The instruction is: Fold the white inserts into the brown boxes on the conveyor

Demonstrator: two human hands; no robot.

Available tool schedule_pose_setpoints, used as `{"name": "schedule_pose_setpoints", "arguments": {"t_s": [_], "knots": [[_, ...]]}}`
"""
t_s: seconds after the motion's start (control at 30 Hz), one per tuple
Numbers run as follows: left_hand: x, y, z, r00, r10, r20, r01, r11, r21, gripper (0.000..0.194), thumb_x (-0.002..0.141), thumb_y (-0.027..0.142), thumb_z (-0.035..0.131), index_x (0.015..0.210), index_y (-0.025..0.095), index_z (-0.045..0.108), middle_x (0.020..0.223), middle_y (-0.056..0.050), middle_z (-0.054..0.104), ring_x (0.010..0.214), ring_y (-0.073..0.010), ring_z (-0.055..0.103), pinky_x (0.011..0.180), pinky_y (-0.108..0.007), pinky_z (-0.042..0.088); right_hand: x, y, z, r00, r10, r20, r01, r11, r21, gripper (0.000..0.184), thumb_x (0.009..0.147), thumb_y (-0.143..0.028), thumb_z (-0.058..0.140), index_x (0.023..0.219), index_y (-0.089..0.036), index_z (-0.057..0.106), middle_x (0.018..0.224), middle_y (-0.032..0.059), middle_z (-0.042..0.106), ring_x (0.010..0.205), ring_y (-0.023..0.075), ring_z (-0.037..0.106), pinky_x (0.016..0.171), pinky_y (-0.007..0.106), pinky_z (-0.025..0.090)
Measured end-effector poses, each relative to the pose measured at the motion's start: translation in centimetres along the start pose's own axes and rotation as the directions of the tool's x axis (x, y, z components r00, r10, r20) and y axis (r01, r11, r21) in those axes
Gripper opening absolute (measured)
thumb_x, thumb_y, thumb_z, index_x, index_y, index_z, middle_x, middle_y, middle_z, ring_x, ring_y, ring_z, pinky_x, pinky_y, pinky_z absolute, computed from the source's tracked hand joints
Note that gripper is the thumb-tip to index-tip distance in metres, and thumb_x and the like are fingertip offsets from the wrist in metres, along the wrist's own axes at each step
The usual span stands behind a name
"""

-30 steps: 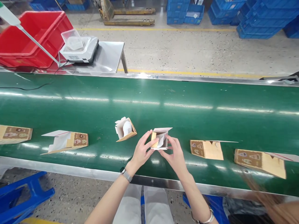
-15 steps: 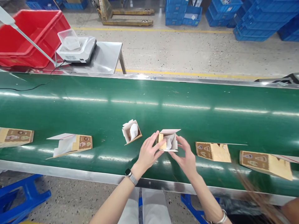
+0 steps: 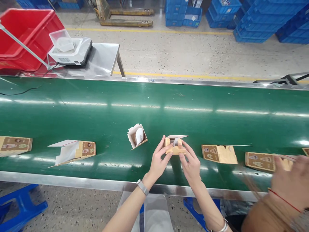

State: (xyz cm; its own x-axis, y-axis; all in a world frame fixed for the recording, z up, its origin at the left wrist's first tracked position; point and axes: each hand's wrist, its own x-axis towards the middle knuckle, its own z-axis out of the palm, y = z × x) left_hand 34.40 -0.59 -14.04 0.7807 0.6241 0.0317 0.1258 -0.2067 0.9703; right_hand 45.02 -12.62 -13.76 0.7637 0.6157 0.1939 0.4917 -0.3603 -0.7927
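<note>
Tan cardboard forms the small box (image 3: 177, 150) that the left hand (image 3: 158, 162) and right hand (image 3: 190, 164) grasp together over the green belt (image 3: 145, 112), something pale (image 3: 176, 141) showing inside its opening. On the belt to its left, an open carton (image 3: 131, 135) holds a white, bulb-shaped object (image 3: 139, 136); farther off, a clear tub (image 3: 62, 41) tops a white device (image 3: 74, 53).

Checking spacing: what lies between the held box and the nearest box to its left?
In the head view, green belt, then fingers of the left hand touching the held box.
</note>
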Motion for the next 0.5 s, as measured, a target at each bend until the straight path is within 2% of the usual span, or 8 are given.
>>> {"name": "schedule_pose_setpoints", "arguments": {"t_s": [0.07,0.1,0.17,0.23,0.3,0.4,0.5], "knots": [[0.4,0.6,2.0,0.990,-0.114,-0.084,0.098,0.978,-0.183,0.033,0.098,0.038,0.057,0.127,0.025,0.067,0.159,-0.011,0.044,0.144,-0.0289,0.048,0.117,-0.048,0.043,0.6,-0.3,0.0,0.984,0.160,-0.076,-0.150,0.980,0.130,0.032,0.096,-0.047,0.057,0.103,-0.021,0.075,0.128,0.0128,0.070,0.116,0.0269,0.068,0.101,0.047,0.054],[0.7,1.1,3.0,0.978,-0.165,-0.131,0.127,0.958,-0.255,0.034,0.096,0.038,0.060,0.127,0.025,0.065,0.156,-0.012,0.049,0.143,-0.0286,0.050,0.117,-0.048,0.043,0.9,-0.4,-0.1,0.962,0.250,-0.111,-0.222,0.951,0.214,0.032,0.094,-0.048,0.060,0.099,-0.020,0.074,0.124,0.0133,0.071,0.114,0.0271,0.068,0.099,0.047,0.055],[1.4,2.0,4.9,0.950,-0.236,-0.205,0.149,0.918,-0.369,0.040,0.093,0.036,0.065,0.130,0.025,0.057,0.147,-0.012,0.056,0.139,-0.0266,0.053,0.116,-0.046,0.043,1.7,-0.2,-0.4,0.898,0.414,-0.152,-0.332,0.862,0.384,0.036,0.087,-0.051,0.069,0.104,-0.019,0.068,0.119,0.0137,0.071,0.112,0.0271,0.068,0.095,0.046,0.056],[2.2,2.6,6.1,0.935,-0.279,-0.221,0.160,0.884,-0.440,0.048,0.091,0.033,0.069,0.134,0.025,0.048,0.143,-0.011,0.057,0.137,-0.0240,0.053,0.116,-0.044,0.041,2.3,0.2,-0.7,0.841,0.520,-0.149,-0.388,0.772,0.504,0.052,0.081,-0.052,0.074,0.119,-0.019,0.059,0.121,0.0139,0.070,0.113,0.0266,0.067,0.094,0.044,0.055],[2.9,2.9,6.6,0.938,-0.309,-0.155,0.199,0.849,-0.490,0.047,0.090,0.030,0.068,0.133,0.026,0.048,0.141,-0.009,0.057,0.136,-0.0227,0.052,0.117,-0.041,0.039,2.8,0.5,-0.9,0.828,0.550,-0.108,-0.413,0.729,0.546,0.062,0.080,-0.054,0.073,0.128,-0.019,0.055,0.128,0.0148,0.067,0.116,0.0267,0.065,0.096,0.043,0.053],[3.8,3.1,6.9,0.929,-0.364,-0.059,0.269,0.780,-0.565,0.039,0.090,0.025,0.064,0.127,0.025,0.054,0.136,-0.007,0.060,0.130,-0.0229,0.056,0.113,-0.040,0.042,3.3,0.7,-1.5,0.831,0.555,-0.028,-0.468,0.726,0.504,0.060,0.082,-0.057,0.067,0.127,-0.018,0.059,0.132,0.0155,0.065,0.115,0.0283,0.064,0.096,0.044,0.052],[4.6,3.3,7.7,0.912,-0.400,-0.089,0.295,0.790,-0.537,0.037,0.085,0.016,0.063,0.121,0.025,0.059,0.129,-0.006,0.062,0.124,-0.0235,0.058,0.108,-0.040,0.046,3.6,1.0,-2.0,0.825,0.563,-0.041,-0.499,0.761,0.415,0.059,0.082,-0.056,0.063,0.126,-0.017,0.060,0.129,0.0165,0.066,0.112,0.0296,0.065,0.093,0.044,0.052]]}}
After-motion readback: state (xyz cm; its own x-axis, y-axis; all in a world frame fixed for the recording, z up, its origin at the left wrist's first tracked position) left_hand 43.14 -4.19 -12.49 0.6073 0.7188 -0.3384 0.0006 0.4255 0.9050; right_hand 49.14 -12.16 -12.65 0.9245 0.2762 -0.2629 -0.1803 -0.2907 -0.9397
